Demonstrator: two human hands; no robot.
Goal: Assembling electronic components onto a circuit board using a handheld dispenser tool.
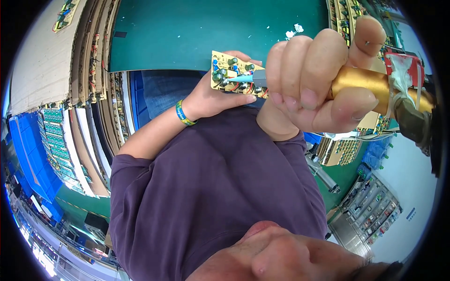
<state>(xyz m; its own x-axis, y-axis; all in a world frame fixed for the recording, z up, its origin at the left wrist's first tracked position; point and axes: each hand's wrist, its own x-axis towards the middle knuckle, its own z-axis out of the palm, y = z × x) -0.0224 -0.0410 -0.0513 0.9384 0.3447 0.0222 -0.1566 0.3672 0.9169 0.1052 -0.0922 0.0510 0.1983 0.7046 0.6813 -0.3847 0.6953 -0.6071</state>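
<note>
Over the near edge of the green work surface, my left hand grips a small tan circuit board. Thumb and fingers close on its two long edges. Capacitors, short wires and other parts stand up from the board. My right hand is wrapped round a glue gun with a gold barrel. Its pale blue tapered nozzle points left, over the parts on the board; whether the tip touches them I cannot tell. Whitish residue clings to a red piece at the barrel's rear.
The green work surface bears white blobs. Boards layered with cardboard are stacked at the left, and more boards stand at the far right. A blue bin is at lower left, a metal rack at lower right.
</note>
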